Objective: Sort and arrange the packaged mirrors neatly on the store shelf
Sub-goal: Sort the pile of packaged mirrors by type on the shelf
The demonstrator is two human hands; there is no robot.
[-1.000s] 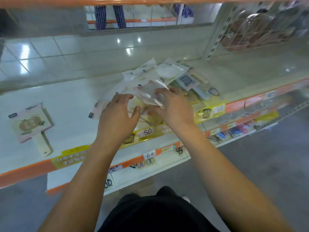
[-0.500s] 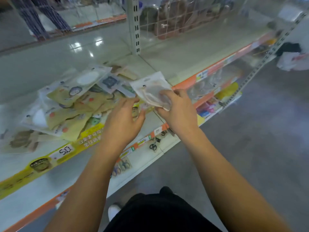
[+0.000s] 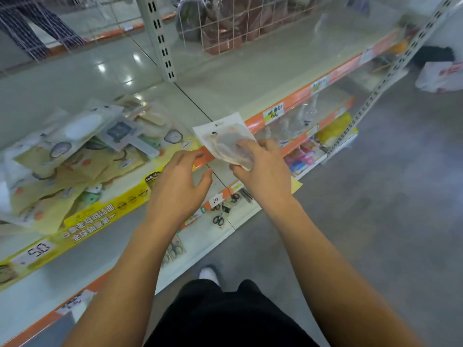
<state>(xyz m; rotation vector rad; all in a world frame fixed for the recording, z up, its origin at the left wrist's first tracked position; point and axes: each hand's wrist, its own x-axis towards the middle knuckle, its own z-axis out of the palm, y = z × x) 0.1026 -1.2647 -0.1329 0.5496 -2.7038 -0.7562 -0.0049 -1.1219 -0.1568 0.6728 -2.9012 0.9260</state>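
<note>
Right-hand fingers [image 3: 246, 146] curled over top of packaged mirror [image 3: 226, 142], thumb underneath: pinched shut on lower right corner of pack. Right hand [image 3: 263, 171] carries pack in the air just over orange front edge of shelf [image 3: 250, 78], apart from the board. Left hand [image 3: 176, 186] empty, fingers half spread, hovering just beside pack, not touching.

Handling guess: light, flat, white card backing fairly stiff, clear film slippery; mirror inside likely fragile, so pinch card edge, avoid flexing.

Long axis runs from grip up and left; hang-hole end points away toward shelf back. Face up, tilted slightly.

Loose pile of mirror packs [image 3: 82, 151] lies left on same shelf, overlapping, unsorted.
</note>
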